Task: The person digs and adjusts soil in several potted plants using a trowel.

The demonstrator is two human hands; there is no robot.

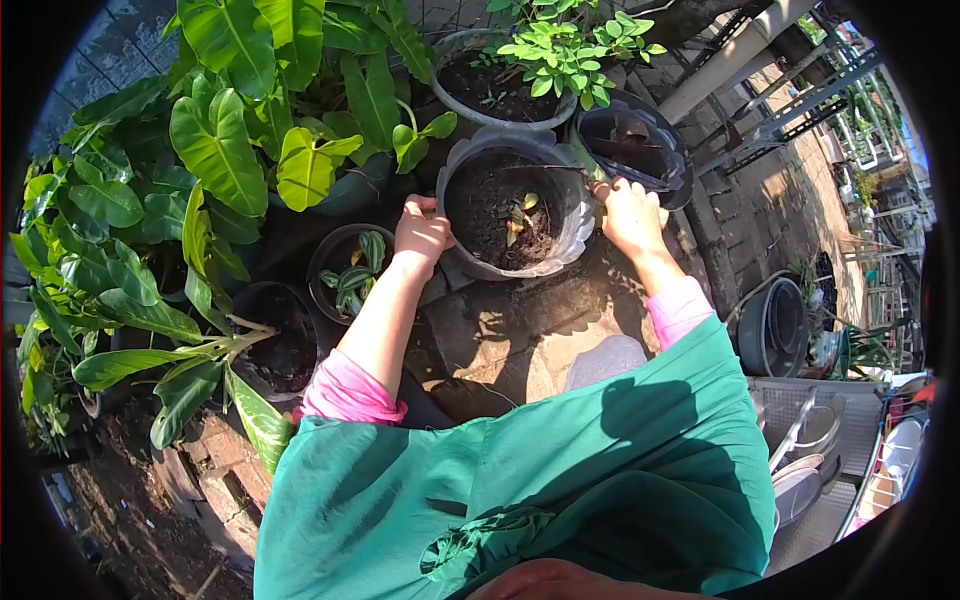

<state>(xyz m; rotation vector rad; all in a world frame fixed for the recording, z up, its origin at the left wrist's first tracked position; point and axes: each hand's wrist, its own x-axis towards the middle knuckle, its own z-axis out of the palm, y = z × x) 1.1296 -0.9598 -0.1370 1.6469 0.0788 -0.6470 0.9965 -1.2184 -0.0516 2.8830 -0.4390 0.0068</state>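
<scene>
A round grey pot (575, 245) with a scalloped rim stands in front of me, holding dark soil and a small yellowing plant (518, 215). My left hand (423, 232) grips its left rim, fingers curled. On the opposite side my right hand (632, 213) is closed at the rim, fingertips against the edge. Just beyond is a larger grey pot (455, 48) with soil and a bright green leafy plant (575, 50). Beside my right hand sits a dark pot (655, 180). Near my left forearm is a small pot (325, 270) with a striped-leaf plant (355, 275).
Large leafy plants (215, 150) crowd the left side, one leaning out of a dark pot (280, 340). Stacked empty pots (775, 325) stand at the right, above a rack of dishes (810, 460). A metal frame (760, 130) is at the upper right, over brick paving (530, 350).
</scene>
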